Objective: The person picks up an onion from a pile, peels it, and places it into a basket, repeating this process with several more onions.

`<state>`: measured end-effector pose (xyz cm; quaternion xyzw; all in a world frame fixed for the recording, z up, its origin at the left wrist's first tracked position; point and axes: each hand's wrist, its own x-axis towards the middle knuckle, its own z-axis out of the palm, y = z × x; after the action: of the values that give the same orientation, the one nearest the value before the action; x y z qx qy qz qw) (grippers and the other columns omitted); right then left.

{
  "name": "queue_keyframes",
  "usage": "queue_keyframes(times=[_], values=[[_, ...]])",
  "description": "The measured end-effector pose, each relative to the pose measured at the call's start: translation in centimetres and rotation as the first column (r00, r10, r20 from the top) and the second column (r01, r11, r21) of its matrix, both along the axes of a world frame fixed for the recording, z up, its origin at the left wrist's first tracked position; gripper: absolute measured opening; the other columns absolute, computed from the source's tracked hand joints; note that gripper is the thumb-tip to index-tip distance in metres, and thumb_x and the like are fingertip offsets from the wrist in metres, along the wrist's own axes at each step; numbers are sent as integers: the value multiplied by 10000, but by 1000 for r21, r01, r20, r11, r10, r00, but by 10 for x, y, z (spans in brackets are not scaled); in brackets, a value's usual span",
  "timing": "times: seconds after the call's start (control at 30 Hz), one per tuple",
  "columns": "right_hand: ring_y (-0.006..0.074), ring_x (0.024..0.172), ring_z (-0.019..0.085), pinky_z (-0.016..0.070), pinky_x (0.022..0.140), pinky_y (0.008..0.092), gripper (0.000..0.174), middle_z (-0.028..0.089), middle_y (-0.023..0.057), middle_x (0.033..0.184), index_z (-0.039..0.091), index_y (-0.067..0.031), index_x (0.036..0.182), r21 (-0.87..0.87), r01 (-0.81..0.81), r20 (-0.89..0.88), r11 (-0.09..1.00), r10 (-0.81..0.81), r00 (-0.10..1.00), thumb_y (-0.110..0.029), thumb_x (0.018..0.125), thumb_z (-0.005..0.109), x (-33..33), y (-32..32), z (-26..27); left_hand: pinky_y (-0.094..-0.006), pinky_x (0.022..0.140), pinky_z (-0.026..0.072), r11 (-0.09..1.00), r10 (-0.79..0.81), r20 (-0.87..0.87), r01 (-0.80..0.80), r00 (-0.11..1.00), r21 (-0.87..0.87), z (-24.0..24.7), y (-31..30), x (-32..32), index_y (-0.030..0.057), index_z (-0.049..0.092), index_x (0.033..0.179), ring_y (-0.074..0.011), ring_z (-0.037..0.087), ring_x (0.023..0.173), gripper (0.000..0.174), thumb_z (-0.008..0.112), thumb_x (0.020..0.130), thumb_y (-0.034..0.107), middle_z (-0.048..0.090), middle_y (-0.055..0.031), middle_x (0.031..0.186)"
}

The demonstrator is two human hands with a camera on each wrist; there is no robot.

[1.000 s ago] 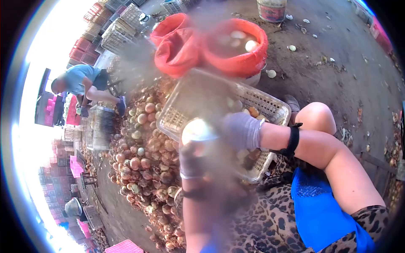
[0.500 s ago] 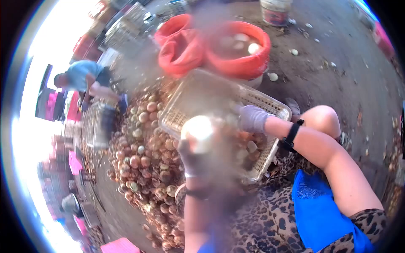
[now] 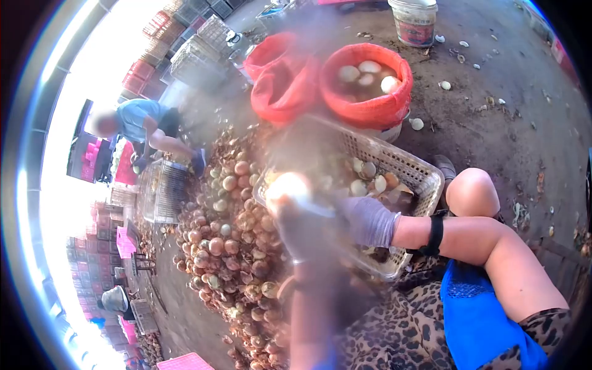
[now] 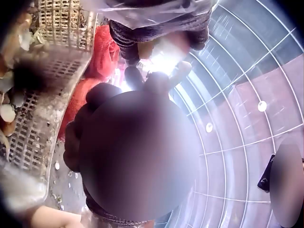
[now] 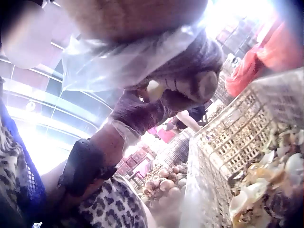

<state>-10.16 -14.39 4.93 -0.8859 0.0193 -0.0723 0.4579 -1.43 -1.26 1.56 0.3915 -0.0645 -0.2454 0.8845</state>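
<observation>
At about nine o'clock from the hands a big heap of brown-skinned onions (image 3: 225,234) lies untouched, so by my reckoning most of the peeling is left. The gloved left hand (image 3: 299,228) curls its fingers round a pale, bare onion (image 3: 288,188) held over the near edge of the basket (image 3: 407,163). The right hand (image 3: 368,220) sits just beside it at three o'clock; I cannot tell whether it grips anything. At one o'clock, only a few peeled onions (image 3: 370,66) sit in the red-lined tub (image 3: 370,105).
</observation>
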Motion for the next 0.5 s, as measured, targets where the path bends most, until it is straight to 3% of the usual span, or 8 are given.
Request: queue_keyframes(times=[0.07, 0.13, 0.17, 0.23, 0.3, 0.4, 0.47, 0.5], values=[[335, 646, 619, 497, 580, 396, 310, 614, 159, 742, 534, -40, 1089, -43, 45, 97, 998, -41, 994, -191, 819, 566, 2, -1, -5, -500, 971, 373, 974, 99, 218, -139, 971, 178, -9, -6, 6, 103, 427, 1300, -299, 440, 1159, 578, 590, 838, 409, 461, -81, 1278], [315, 674, 630, 499, 588, 390, 275, 617, 142, 764, 555, -41, 1059, -123, 108, 339, 987, -60, 939, -180, 822, 555, 9, 4, -29, -499, 988, 374, 954, 144, 305, -215, 941, 211, -12, -12, 8, 94, 436, 1289, -296, 446, 1158, 570, 613, 826, 375, 468, -89, 1272], [298, 687, 633, 500, 595, 378, 260, 617, 135, 793, 566, -44, 1049, -49, 115, 312, 992, -94, 945, -167, 820, 549, 8, 6, -32, -493, 998, 375, 962, 159, 280, -212, 947, 171, -11, -14, 7, 89, 440, 1284, -294, 450, 1156, 567, 621, 821, 361, 473, -95, 1267], [264, 712, 637, 502, 608, 353, 236, 616, 122, 851, 588, -50, 1029, 100, 128, 258, 987, -150, 954, -142, 817, 539, 8, 10, -30, -476, 1009, 381, 994, 109, 156, -104, 982, -43, -5, -17, 8, 82, 444, 1277, -290, 459, 1153, 566, 634, 812, 342, 480, -108, 1262], [235, 759, 624, 492, 639, 326, 201, 599, 117, 898, 604, -62, 990, 311, 193, 148, 931, -248, 957, -133, 811, 547, 29, -2, -70, -454, 1012, 393, 915, -74, -10, 64, 997, -399, 15, -19, 1, 78, 445, 1275, -285, 469, 1151, 569, 642, 806, 334, 484, -120, 1261], [211, 797, 609, 477, 677, 301, 182, 607, 90, 862, 612, -83, 941, 792, 278, -102, 544, -331, 938, -186, 791, 605, 45, -23, -82, -444, 989, 420, 951, 80, -34, -87, 996, -297, 27, -24, -4, 62, 450, 1260, -285, 481, 1148, 586, 667, 786, 328, 498, -127, 1239], [189, 791, 598, 475, 692, 301, 195, 610, 76, 832, 608, -86, 956, 835, 149, 40, 529, -329, 943, -204, 802, 622, 41, -20, -46, -437, 989, 418, 966, 63, -32, -69, 997, -250, 32, -27, -9, 47, 448, 1249, -277, 485, 1147, 605, 683, 770, 331, 499, -119, 1227], [168, 765, 580, 474, 685, 302, 219, 603, 66, 812, 598, -67, 982, 588, 128, 267, 799, -341, 901, -209, 817, 630, 41, -21, -50, -434, 993, 413, 972, 72, -3, -71, 997, -225, 30, -29, -10, 45, 448, 1246, -275, 486, 1145, 607, 686, 767, 330, 498, -117, 1225]])
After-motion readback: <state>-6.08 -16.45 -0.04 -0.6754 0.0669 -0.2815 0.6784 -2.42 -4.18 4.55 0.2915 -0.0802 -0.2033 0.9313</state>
